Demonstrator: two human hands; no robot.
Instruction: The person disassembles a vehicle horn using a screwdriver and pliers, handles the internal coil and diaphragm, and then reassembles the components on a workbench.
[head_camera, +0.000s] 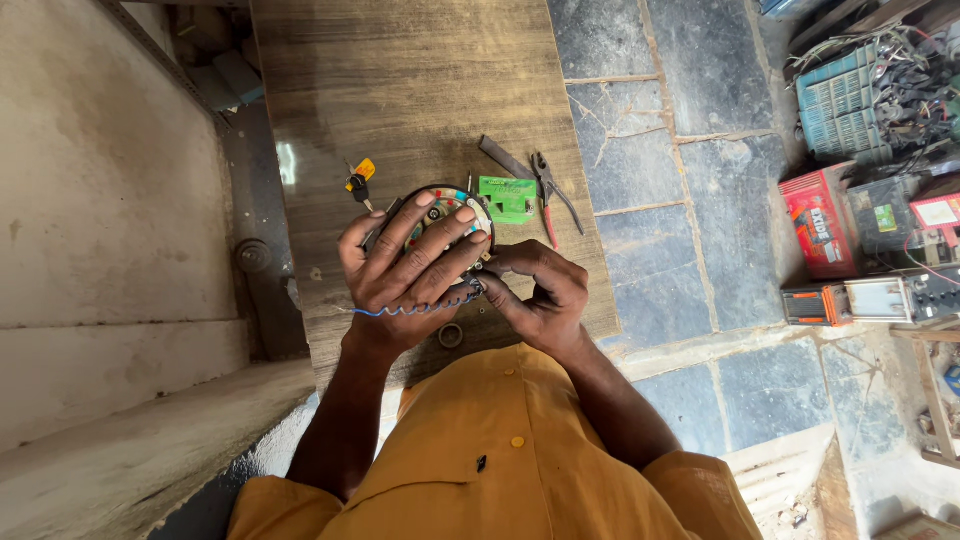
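your 2 hands work a round motor stator over the wooden board.
your left hand (405, 262) grasps the round motor stator (447, 215) from above; your right hand (535, 290) pinches its coiled blue wire (415, 309) at the rim. tug hard and the wire could snap, or the stator could drop onto the pliers (548, 190) and green circuit board (508, 198).

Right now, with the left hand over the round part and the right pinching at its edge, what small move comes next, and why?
Probably ease the blue wire clear with the right hand: it trails loose under the left hand, which covers the round part; pliers lie close.
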